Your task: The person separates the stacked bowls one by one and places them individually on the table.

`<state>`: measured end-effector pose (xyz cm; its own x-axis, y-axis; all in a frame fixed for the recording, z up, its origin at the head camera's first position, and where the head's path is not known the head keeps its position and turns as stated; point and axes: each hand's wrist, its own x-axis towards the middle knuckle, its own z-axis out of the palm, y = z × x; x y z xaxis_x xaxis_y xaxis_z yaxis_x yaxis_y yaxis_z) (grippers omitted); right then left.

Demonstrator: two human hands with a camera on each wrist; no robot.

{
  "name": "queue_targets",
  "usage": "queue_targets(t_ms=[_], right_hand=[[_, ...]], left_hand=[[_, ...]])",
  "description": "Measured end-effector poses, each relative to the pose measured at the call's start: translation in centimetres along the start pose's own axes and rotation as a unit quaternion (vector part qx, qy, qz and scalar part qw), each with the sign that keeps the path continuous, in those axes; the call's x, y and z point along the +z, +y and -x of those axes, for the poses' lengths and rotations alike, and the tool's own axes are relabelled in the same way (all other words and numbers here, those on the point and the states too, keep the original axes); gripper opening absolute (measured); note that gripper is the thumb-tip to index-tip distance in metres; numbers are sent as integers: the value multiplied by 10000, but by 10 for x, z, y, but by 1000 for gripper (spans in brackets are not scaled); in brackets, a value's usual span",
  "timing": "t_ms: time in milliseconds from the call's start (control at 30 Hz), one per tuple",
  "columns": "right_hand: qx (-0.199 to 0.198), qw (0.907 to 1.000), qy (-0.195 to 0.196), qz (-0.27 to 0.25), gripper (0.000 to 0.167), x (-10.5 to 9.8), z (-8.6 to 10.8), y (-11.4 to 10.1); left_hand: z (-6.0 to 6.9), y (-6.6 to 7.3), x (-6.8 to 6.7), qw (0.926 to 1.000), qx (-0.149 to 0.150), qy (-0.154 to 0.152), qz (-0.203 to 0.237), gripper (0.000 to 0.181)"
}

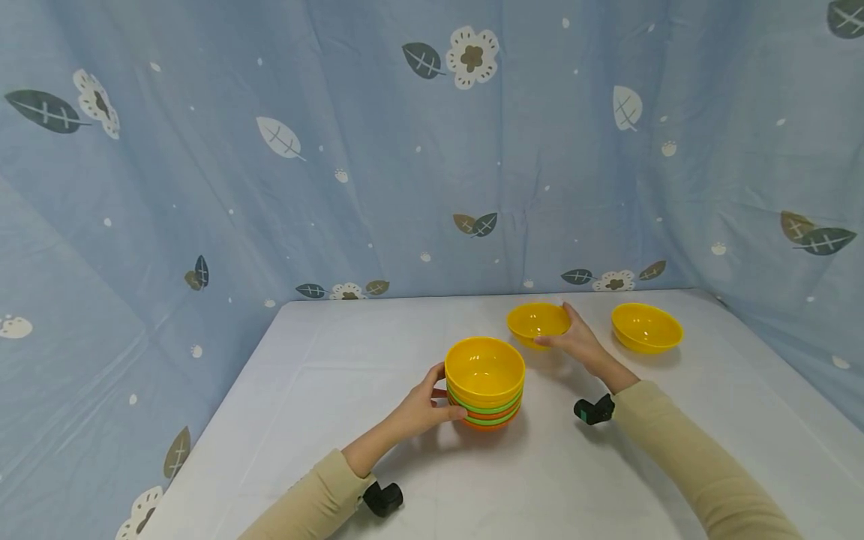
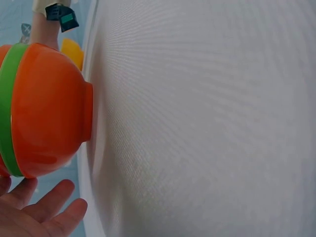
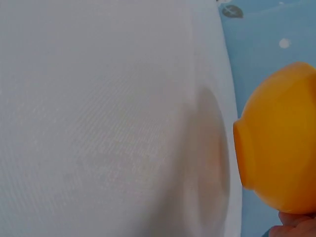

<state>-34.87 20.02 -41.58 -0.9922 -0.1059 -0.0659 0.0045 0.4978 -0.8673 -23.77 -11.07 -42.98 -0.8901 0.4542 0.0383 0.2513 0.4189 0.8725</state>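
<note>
A stack of bowls point(image 1: 484, 379) stands upright on the white-covered table, yellow on top with green and orange ones below. My left hand point(image 1: 425, 405) holds it from the left side, the thumb across its front and the fingers towards the back. In the left wrist view the lowest orange bowl point(image 2: 52, 111) shows its foot, with the left hand's fingers point(image 2: 66, 217) at the side. Farther back and to the right, my right hand point(image 1: 577, 341) grips a single yellow bowl point(image 1: 533, 322) by its right side. The right wrist view shows this yellow bowl point(image 3: 281, 143) raised above the tabletop.
Another yellow bowl point(image 1: 646, 330) sits alone at the back right of the table point(image 1: 324, 405). A blue patterned curtain point(image 1: 378, 165) hangs behind the table and along its sides. Black devices point(image 1: 594, 410) are worn at both wrists.
</note>
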Motion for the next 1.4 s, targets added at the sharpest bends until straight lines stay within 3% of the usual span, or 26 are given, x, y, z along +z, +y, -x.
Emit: queue_targets(t_ms=[400, 667, 900, 1033, 1267, 1400], right_hand=[[153, 9998, -67, -59, 109, 0, -6, 13], [34, 9998, -178, -32, 110, -2, -9, 20], [-105, 9989, -433, 156, 110, -6, -12, 23], [-104, 9984, -481, 279, 112, -8, -15, 26], [-178, 9975, -557, 395, 114, -10, -16, 27], [-212, 9965, -607, 544, 114, -11, -18, 27]], left_hand=[[-1, -1, 0, 10000, 17, 2, 54, 85], [-1, -1, 0, 10000, -1, 15, 36, 83], [9, 23, -3, 10000, 56, 4, 35, 82], [5, 12, -2, 10000, 57, 20, 2, 83], [8, 20, -2, 10000, -5, 0, 51, 82], [-1, 0, 0, 10000, -1, 50, -16, 83]])
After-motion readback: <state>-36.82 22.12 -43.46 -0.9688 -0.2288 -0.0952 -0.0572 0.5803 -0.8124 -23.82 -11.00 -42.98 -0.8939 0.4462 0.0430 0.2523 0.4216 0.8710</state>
